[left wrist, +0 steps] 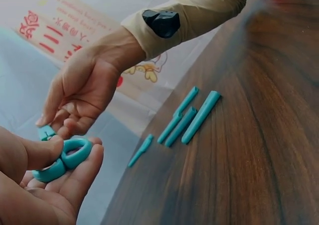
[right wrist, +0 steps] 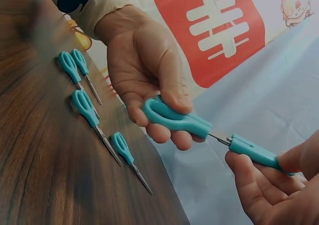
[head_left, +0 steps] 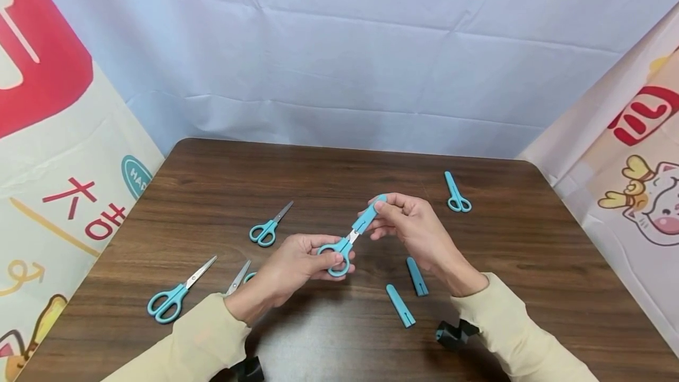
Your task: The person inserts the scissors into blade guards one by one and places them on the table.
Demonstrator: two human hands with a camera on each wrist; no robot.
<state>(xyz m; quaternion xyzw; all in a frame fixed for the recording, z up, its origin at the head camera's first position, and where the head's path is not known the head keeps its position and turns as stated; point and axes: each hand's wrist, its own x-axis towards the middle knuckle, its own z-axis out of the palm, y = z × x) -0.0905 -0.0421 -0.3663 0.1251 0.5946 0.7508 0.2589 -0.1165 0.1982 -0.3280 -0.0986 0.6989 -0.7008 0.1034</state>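
Note:
My left hand (head_left: 297,261) pinches the turquoise handles of a pair of scissors (head_left: 342,246), thumb on top, in front of me above the table. Its blades point up and to the right. A turquoise blade cover (head_left: 368,217) sits over the front of the blades, with a short stretch of bare metal showing between cover and handles. My right hand (head_left: 416,226) pinches this cover near its closed tip between thumb and fingers. From the right wrist view, the cover's open end (right wrist: 237,143) surrounds the blades; their tips are hidden inside.
Bare-bladed scissors (head_left: 170,302) and smaller-looking scissors (head_left: 265,231) lie left on the wooden table (head_left: 339,164); another pair (head_left: 237,279) is partly behind my left wrist. Loose covers (head_left: 400,305) (head_left: 417,276) lie near my right wrist. Covered scissors (head_left: 456,193) rest far right.

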